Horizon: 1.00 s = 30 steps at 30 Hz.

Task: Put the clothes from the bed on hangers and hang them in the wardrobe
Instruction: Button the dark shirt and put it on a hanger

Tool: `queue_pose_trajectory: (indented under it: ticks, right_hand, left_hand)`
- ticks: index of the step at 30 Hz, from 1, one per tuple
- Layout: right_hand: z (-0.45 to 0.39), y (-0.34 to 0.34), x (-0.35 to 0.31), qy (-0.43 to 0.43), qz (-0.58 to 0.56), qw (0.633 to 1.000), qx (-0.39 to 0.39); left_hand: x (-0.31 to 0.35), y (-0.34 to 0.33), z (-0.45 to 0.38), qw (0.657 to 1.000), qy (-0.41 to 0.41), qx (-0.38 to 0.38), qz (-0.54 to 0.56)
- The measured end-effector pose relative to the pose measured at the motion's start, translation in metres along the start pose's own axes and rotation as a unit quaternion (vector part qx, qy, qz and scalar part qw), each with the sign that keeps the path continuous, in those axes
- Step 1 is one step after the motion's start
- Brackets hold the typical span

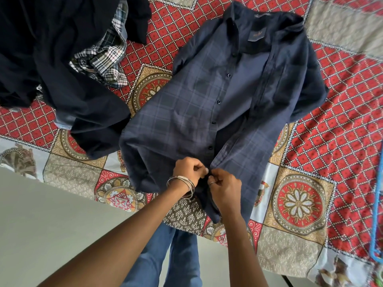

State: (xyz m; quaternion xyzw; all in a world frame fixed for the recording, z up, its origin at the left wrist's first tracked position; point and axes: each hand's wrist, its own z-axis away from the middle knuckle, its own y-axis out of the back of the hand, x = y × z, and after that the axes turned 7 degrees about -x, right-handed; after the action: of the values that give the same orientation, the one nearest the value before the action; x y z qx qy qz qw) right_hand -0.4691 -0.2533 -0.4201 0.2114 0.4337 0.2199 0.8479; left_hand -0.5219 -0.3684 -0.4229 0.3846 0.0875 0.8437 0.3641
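- I see the navy checked shirt (217, 96) spread flat on the bed (300, 199), collar away from me, front open.
- My left hand (189, 169) and right hand (224, 190) each pinch its placket near the hem, grip narrow.
- Dark clothes pile (68, 65) lies left; blue hanger (376, 214) at the right edge.

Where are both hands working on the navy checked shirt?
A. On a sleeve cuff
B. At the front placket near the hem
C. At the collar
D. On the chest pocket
B: the left hand and right hand pinch the navy checked shirt at its button edges near the hem.
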Motion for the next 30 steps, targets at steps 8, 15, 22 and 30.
queue_pose_trajectory:
  ticks: [8, 15, 22, 30]
  right_hand:
    - [-0.001, 0.004, -0.001, 0.016, -0.015, 1.0, -0.012]
    - [-0.006, 0.009, 0.013, -0.046, -0.127, 0.99, -0.027]
    - [-0.01, 0.012, 0.001, -0.184, -0.442, 0.874, -0.088]
    - [-0.022, 0.013, 0.007, -0.188, -0.361, 0.908, -0.095]
  left_hand:
    - [0.006, -0.005, -0.003, 0.998, 0.013, 0.025, 0.049]
    - [0.01, 0.002, -0.008, 0.997, 0.026, -0.024, 0.067]
    - [0.013, 0.006, -0.015, 0.999, -0.015, -0.032, -0.004]
    - [0.015, 0.008, -0.021, 0.998, 0.001, -0.056, 0.0]
